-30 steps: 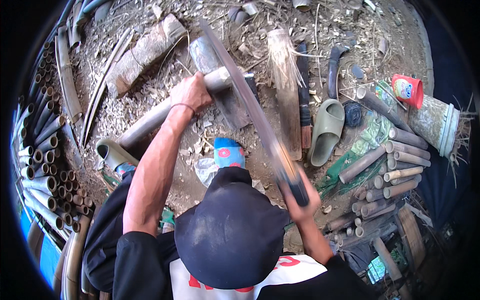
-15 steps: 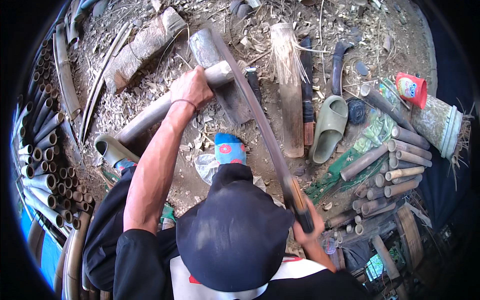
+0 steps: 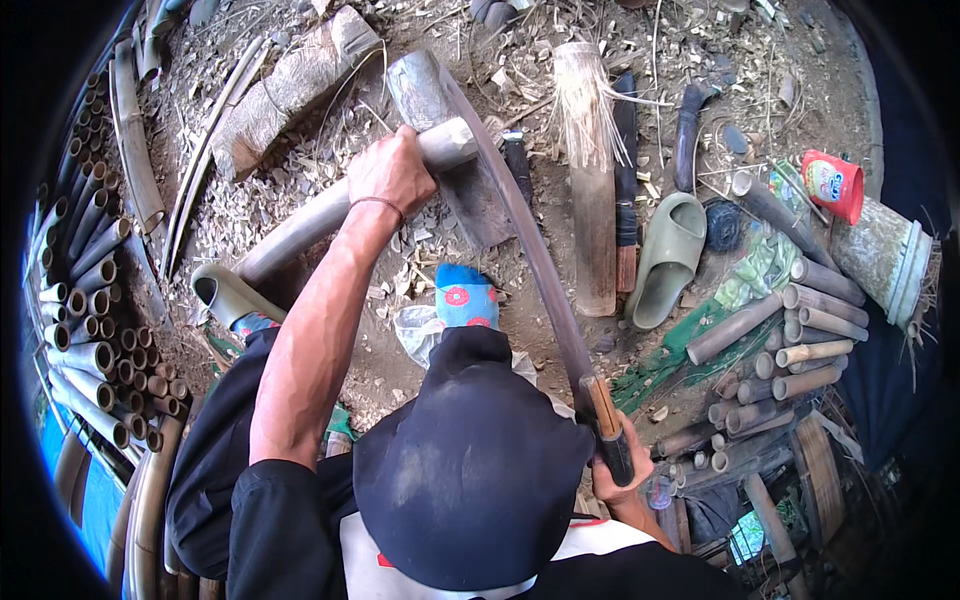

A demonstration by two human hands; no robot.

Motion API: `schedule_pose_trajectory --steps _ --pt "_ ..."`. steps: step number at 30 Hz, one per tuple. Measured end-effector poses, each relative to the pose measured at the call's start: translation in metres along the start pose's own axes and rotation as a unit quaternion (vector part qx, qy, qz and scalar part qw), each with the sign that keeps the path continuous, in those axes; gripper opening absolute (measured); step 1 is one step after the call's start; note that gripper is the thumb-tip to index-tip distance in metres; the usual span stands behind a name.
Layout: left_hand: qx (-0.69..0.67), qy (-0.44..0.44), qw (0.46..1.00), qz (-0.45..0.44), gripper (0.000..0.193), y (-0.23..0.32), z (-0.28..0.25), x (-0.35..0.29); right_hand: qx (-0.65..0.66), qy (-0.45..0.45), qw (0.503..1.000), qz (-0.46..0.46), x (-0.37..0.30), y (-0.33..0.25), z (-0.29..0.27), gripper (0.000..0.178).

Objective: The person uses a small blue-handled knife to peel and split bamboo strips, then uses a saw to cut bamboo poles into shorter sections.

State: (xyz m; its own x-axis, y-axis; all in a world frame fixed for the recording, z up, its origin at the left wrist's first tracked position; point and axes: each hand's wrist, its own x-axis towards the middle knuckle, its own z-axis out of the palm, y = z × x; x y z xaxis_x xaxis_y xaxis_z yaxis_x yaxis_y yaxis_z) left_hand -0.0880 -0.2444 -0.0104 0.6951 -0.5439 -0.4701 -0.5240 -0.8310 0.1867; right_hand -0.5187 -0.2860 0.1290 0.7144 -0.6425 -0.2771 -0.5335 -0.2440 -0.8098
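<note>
My left hand (image 3: 391,178) is wrapped round a grey-brown bamboo pole (image 3: 305,232), near its pale cut end. That end lies across a short wooden block (image 3: 470,205) on the ground. Closed round the dark wood-topped handle (image 3: 610,440) of what looks like a long narrow-bladed saw, my right hand (image 3: 622,468) is low on the right and partly hidden. The blade (image 3: 525,235) slants up and left, meeting or passing just in front of the pole's cut end; contact is unclear, and no teeth can be made out.
My bent knee (image 3: 470,450) and socked foot (image 3: 467,298) are in front of me. A frayed bamboo piece (image 3: 590,200), a dark-sheathed blade (image 3: 625,170) and a green clog (image 3: 665,262) lie to the right. Cut bamboo is stacked left (image 3: 85,350) and right (image 3: 820,315); a log (image 3: 290,90) lies at the upper left.
The whole view has shifted slightly right. The saw's handle has moved a little down and right, while my left hand keeps its hold on the pole.
</note>
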Motion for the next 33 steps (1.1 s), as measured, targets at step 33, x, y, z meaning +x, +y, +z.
schedule_pose_trajectory --steps 33 --pt "-0.006 0.031 0.999 0.027 0.027 0.01 0.01 0.002 0.188 0.047 0.981 -0.007 0.183 -0.012 0.093 0.049"
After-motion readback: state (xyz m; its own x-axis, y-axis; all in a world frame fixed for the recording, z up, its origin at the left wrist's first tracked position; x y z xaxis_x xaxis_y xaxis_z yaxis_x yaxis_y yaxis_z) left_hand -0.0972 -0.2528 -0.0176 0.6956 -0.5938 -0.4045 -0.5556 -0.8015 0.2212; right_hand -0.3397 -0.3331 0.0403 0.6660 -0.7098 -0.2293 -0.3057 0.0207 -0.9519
